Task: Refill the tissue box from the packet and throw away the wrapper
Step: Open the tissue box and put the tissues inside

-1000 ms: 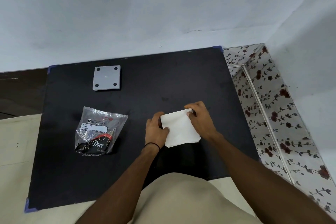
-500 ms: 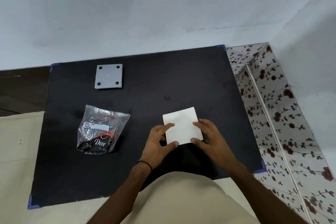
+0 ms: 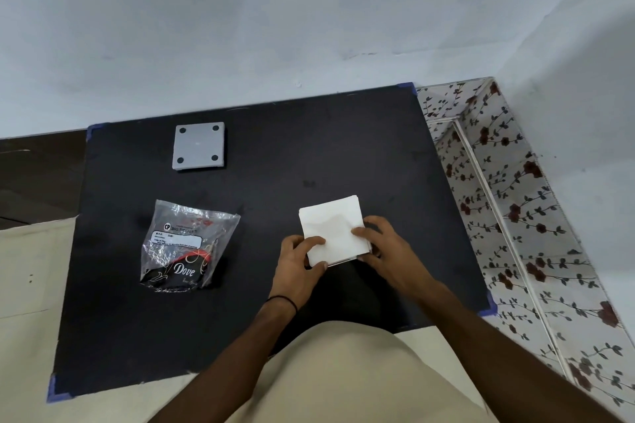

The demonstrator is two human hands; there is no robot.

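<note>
Two hands work on one white tissue stack (image 3: 331,230) in the head view, on the black surface (image 3: 343,154) a little right of its middle and toward the near edge. The stack is already out of its wrapper (image 3: 187,244), which lies slack toward the left edge, crumpled, not yet thrown away. A grey square box (image 3: 199,146) sits near the far edge, toward the far left corner, well apart from the stack; I judge nothing is loaded yet, so the refill and the disposal both remain. Left hand (image 3: 297,266) fingers (image 3: 311,241) curl onto the stack's near left corner. Right hand (image 3: 386,249) fingers (image 3: 364,233) press its right side. Both clasp the stack lightly, half closed.
</note>
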